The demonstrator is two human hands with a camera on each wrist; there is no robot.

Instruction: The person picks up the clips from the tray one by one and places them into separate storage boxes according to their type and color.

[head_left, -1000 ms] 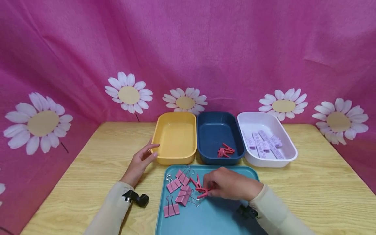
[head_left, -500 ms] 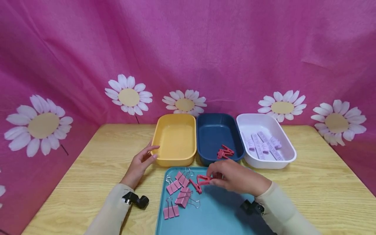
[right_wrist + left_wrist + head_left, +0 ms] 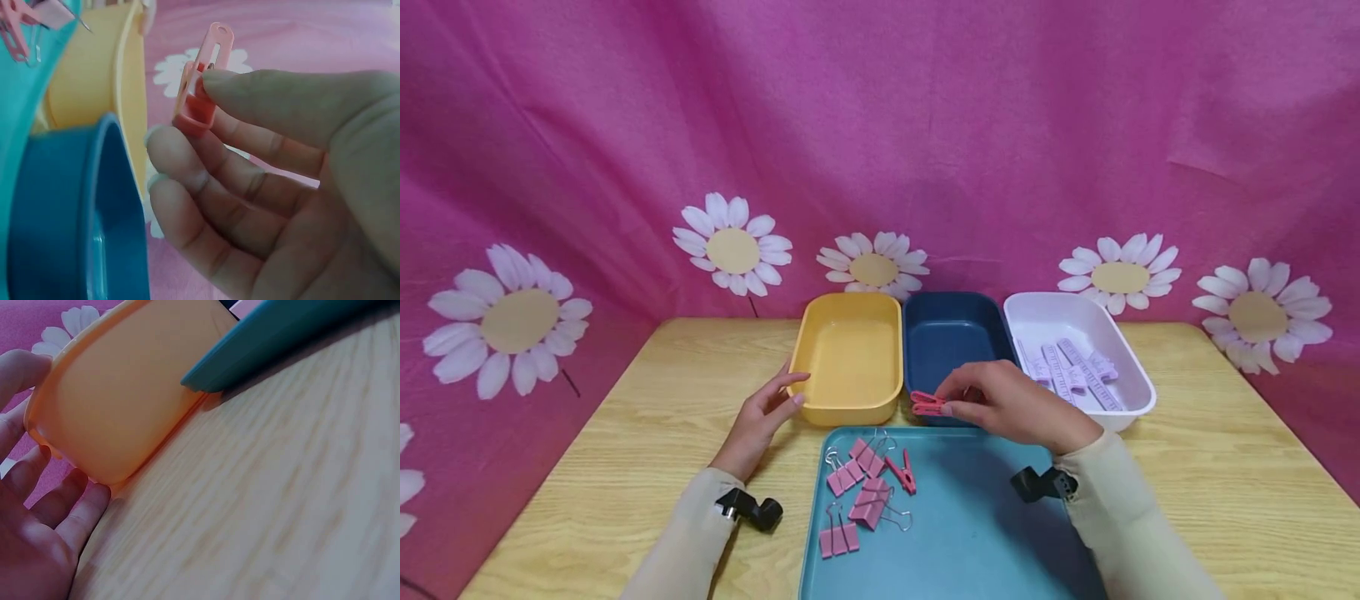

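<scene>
My right hand (image 3: pixel 1011 408) pinches a red clothespin (image 3: pixel 928 403) between thumb and fingers, over the front edge of the navy bin (image 3: pixel 958 307). In the right wrist view the clothespin (image 3: pixel 203 84) points upward at the fingertips. My left hand (image 3: pixel 760 425) rests at the front left corner of the yellow bin (image 3: pixel 850 414), its fingertips on the rim and outer wall. Another red clothespin (image 3: pixel 906 475) lies on the teal tray (image 3: pixel 970 533), beside several pink binder clips (image 3: pixel 868 502).
Right of the navy bin stands a white bin (image 3: pixel 1138 404) with several lilac ruler-like pieces (image 3: pixel 1078 371). The three bins stand side by side behind the tray on a wooden table (image 3: pixel 587 483). A magenta daisy curtain (image 3: pixel 925 125) hangs behind.
My right hand has lifted a clothespin off the tray and carried it back to the navy bin, now hiding the red clothespins inside. My left hand stays at the yellow bin.
</scene>
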